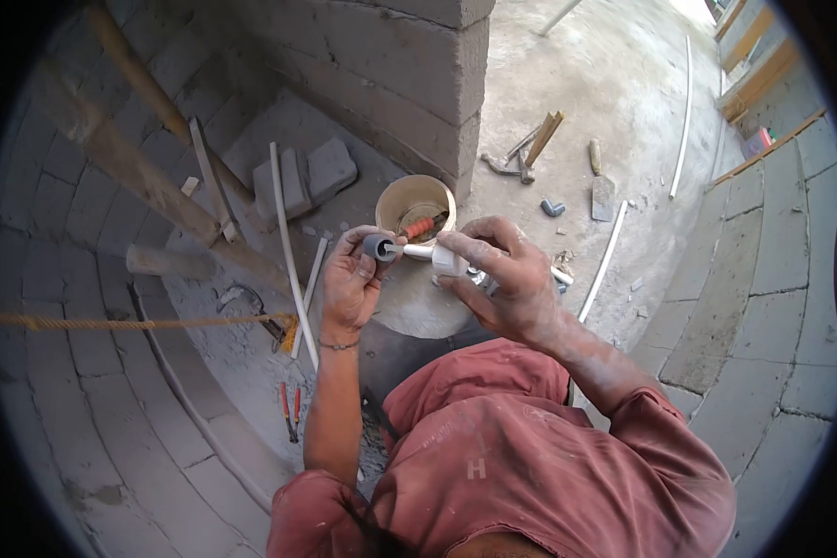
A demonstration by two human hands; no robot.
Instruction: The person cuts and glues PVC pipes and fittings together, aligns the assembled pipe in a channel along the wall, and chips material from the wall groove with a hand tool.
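I see the grey pipe fitting held up near the bucket, pinched in the left hand's upward-pointing grip. The right hand, forearm slanting inward, has its grip clamped on a white cap; its stem points at the fitting's mouth, contact unclear. The red shirt shows "H"; fainter print is unreadable. Fingers partly hide the cap.

Hands with grey fitting, applicator
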